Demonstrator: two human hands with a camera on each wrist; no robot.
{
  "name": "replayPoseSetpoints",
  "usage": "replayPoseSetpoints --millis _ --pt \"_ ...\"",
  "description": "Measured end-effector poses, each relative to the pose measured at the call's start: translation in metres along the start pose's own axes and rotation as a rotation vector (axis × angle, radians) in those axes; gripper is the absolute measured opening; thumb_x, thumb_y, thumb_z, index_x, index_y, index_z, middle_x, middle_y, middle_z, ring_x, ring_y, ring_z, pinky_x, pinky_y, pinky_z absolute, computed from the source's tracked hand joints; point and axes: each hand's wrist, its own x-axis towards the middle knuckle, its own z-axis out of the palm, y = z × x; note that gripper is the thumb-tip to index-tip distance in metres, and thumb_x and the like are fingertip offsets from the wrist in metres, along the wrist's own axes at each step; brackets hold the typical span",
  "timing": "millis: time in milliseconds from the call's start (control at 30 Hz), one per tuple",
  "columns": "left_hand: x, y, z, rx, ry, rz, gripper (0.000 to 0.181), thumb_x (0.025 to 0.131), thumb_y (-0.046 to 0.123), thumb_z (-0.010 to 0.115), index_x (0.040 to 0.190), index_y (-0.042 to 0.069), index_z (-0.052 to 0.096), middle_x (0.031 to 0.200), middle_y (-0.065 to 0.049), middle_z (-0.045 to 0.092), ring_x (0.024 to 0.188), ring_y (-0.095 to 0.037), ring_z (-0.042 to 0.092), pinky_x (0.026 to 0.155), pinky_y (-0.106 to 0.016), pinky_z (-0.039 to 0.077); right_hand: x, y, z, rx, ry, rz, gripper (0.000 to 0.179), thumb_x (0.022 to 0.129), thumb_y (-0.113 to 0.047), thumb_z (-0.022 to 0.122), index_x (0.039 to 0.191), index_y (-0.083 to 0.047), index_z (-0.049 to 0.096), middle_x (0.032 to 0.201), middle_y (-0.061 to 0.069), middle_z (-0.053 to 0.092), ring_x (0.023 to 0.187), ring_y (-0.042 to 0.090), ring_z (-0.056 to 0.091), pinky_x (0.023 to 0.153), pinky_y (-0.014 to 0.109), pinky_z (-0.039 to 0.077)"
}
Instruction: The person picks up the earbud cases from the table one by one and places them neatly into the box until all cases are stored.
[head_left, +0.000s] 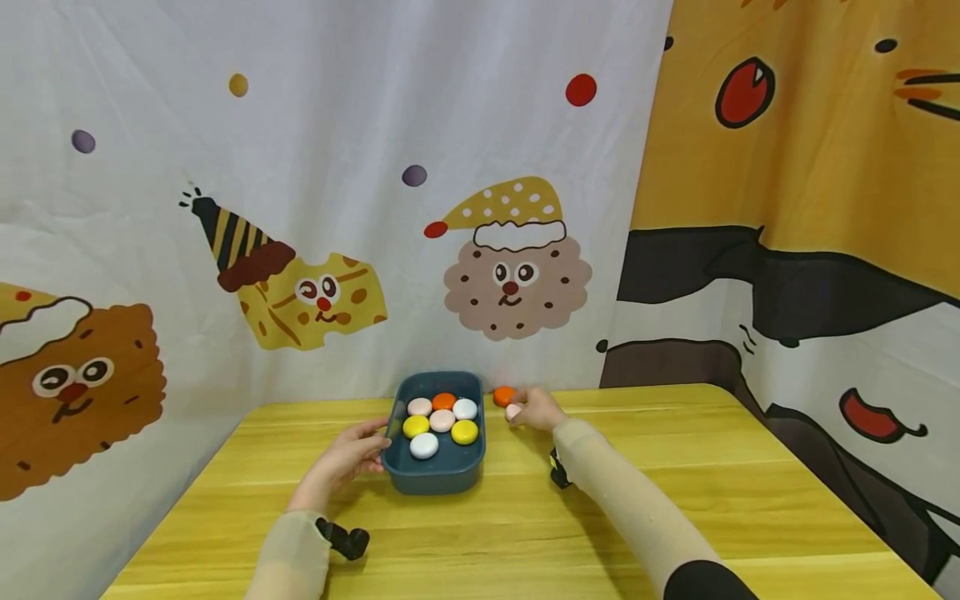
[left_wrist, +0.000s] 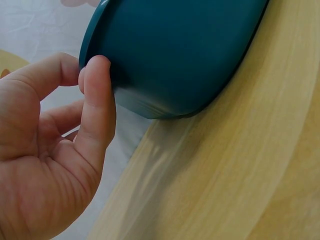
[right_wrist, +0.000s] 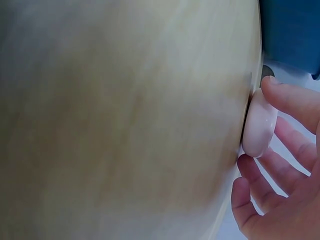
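Note:
A dark blue rectangular box (head_left: 438, 482) stands near the table's back edge. Inside lie several smooth rounded discs: pale pink, white, yellow and one orange disc (head_left: 444, 402). My left hand (head_left: 351, 454) holds the box's left rim; in the left wrist view thumb and forefinger meet at the rim (left_wrist: 92, 30). Right of the box, my right hand (head_left: 538, 410) pinches a pale pink disc (right_wrist: 260, 124) between thumb and fingers, low at the tabletop. Another orange disc (head_left: 504, 396) lies just behind that hand, outside the box.
The light wooden table (head_left: 480, 550) reaches back to a white curtain (head_left: 337, 125) printed with cartoon snacks. An orange and black patterned cloth (head_left: 825, 200) hangs at the right. Black wrist cameras sit on both sleeves.

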Motion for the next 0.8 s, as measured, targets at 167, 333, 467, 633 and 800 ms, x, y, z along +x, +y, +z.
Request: replayPoseSetpoints --millis 167,333,467,633,800 --pt "0.001 0.002 0.002 0.011 0.006 0.003 0.061 0.094 0.004 0.054 0.148 -0.008 0.028 0.099 -0.019 0.051 0.060 -0.010 0.056 0.058 -0.023 0.055 -0.001 0.000 -0.004 -0.011 0.002 0.001 0.038 0.068 -0.002 0.084 0.103 0.002 0.070 0.102 0.010 0.067 0.085 0.022 0.057 0.081 0.035 0.051" --pt "0.001 0.003 0.002 0.018 0.003 0.008 0.061 0.094 0.003 0.053 0.148 -0.008 0.028 0.098 -0.018 0.052 0.060 -0.010 0.056 0.058 -0.023 0.055 -0.002 -0.004 -0.008 -0.023 0.006 -0.005 0.036 0.067 -0.001 0.083 0.100 0.002 0.070 0.098 0.010 0.067 0.082 0.021 0.056 0.077 0.033 0.050" --pt "0.000 0.003 0.003 0.018 0.010 0.008 0.061 0.094 0.003 0.053 0.148 -0.009 0.028 0.099 -0.018 0.051 0.060 -0.010 0.057 0.058 -0.023 0.054 -0.001 -0.007 -0.011 0.006 0.004 0.017 0.041 0.069 -0.001 0.082 0.106 0.005 0.069 0.105 0.014 0.067 0.086 0.023 0.057 0.080 0.034 0.051" --pt "0.000 0.003 0.003 0.017 0.019 0.000 0.061 0.094 0.003 0.053 0.148 -0.008 0.028 0.100 -0.019 0.051 0.060 -0.010 0.057 0.057 -0.022 0.054 0.003 -0.005 -0.013 0.047 -0.013 0.037 0.047 0.069 -0.002 0.082 0.112 0.006 0.067 0.108 0.015 0.067 0.090 0.024 0.058 0.082 0.034 0.051" --pt "0.000 0.002 0.002 0.017 0.018 -0.009 0.061 0.094 0.004 0.054 0.148 -0.008 0.028 0.101 -0.020 0.052 0.060 -0.010 0.056 0.058 -0.023 0.055 0.007 -0.004 -0.018 0.079 -0.031 0.008 0.044 0.069 -0.002 0.083 0.111 0.005 0.069 0.103 0.013 0.067 0.086 0.023 0.059 0.077 0.032 0.053"
